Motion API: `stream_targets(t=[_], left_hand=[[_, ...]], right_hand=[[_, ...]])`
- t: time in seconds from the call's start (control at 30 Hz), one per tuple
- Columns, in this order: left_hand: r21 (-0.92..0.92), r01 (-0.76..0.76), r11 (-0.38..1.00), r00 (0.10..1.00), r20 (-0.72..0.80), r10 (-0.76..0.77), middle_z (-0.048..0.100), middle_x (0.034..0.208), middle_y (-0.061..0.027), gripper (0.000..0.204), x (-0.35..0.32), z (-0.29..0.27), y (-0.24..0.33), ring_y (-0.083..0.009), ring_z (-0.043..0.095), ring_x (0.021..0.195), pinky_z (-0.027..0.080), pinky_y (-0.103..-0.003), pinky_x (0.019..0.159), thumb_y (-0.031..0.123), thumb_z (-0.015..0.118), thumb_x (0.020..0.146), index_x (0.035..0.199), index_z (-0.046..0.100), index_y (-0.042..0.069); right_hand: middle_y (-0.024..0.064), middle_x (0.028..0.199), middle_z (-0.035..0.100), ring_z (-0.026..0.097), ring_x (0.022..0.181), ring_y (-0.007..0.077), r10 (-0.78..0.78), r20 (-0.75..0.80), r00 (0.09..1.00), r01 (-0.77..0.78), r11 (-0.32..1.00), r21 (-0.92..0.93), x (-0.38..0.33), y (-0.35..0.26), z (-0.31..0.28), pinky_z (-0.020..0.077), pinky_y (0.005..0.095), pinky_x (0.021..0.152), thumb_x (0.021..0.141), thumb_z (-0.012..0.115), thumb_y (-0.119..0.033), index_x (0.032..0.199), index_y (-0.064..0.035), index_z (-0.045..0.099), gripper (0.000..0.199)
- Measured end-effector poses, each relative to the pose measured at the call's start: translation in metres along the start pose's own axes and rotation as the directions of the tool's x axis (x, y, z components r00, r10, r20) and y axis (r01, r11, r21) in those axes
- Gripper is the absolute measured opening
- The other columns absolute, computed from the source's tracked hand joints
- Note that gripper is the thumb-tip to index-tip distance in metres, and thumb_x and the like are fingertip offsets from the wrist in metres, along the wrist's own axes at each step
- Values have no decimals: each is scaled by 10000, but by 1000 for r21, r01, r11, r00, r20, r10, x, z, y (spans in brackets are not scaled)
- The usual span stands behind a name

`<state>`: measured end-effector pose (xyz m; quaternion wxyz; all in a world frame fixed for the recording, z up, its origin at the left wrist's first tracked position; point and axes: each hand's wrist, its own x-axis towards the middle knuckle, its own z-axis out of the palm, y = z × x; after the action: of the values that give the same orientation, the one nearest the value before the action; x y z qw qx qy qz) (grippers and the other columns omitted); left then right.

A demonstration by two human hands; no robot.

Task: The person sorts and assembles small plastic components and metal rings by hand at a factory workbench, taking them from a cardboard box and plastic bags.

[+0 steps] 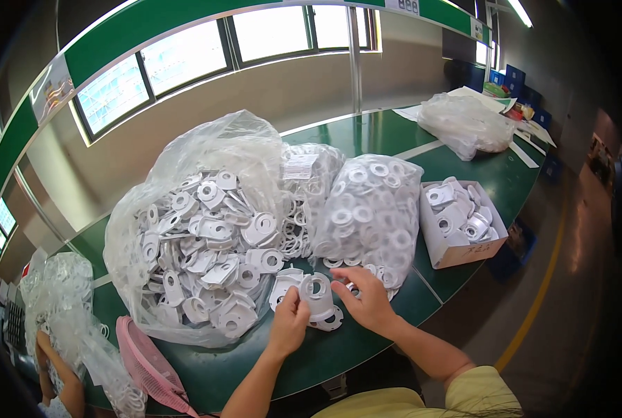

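Note:
My left hand (pixel 290 322) grips a white plastic plate (pixel 317 298) with a round hole, held upright just above the table. My right hand (pixel 368 299) is close by on its right side, thumb and forefinger apart, with nothing clearly held. A bit of white ring shows in the gap between those fingers; whether they touch it I cannot tell. Beneath the held plate lie more white plates (pixel 333 320). To the left, a large clear plastic bag (pixel 133 230) gapes wide, heaped with similar plates. Beyond my right hand a filled bag of white rings (pixel 373 202) stands, several rings spilling at its foot.
Another bag (pixel 311 164) with a label sits behind. On the right is an open carton (pixel 467 254) of white parts. A pink mesh pouch (pixel 150 369) lies at the table's front left, near another person's arms (pixel 56 369). A crumpled clear bag (pixel 467 125) rests far right.

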<state>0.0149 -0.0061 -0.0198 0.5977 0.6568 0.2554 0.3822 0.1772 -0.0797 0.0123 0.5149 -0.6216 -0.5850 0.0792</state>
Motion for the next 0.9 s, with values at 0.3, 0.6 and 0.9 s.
stream_targets(t=[0.3,0.6,0.9], left_hand=[[496,-138,857,983,-38,181,485,643,-143,109,-8,14,14,-205,471,548,397,-318,526,99,468,854,860,435,-5],[81,-91,993,993,-72,96,560,841,-87,129,3,2,3,-137,542,759,442,-284,630,81,394,861,913,479,-2],[-486,71,871,995,-21,-93,538,1104,-132,430,-1,8,11,-222,606,922,508,-320,704,387,309,976,1234,368,48]], right_hand=[[4,823,648,559,660,51,351,106,930,-355,787,505,1,7,34,435,190,590,799,694,-188,994,-21,633,264],[48,804,660,578,667,86,183,223,957,-261,877,402,17,8,10,463,225,638,749,711,-148,963,4,656,268],[48,795,643,580,664,74,189,278,942,-300,846,441,24,-16,17,476,215,574,832,620,-110,964,19,647,186]])
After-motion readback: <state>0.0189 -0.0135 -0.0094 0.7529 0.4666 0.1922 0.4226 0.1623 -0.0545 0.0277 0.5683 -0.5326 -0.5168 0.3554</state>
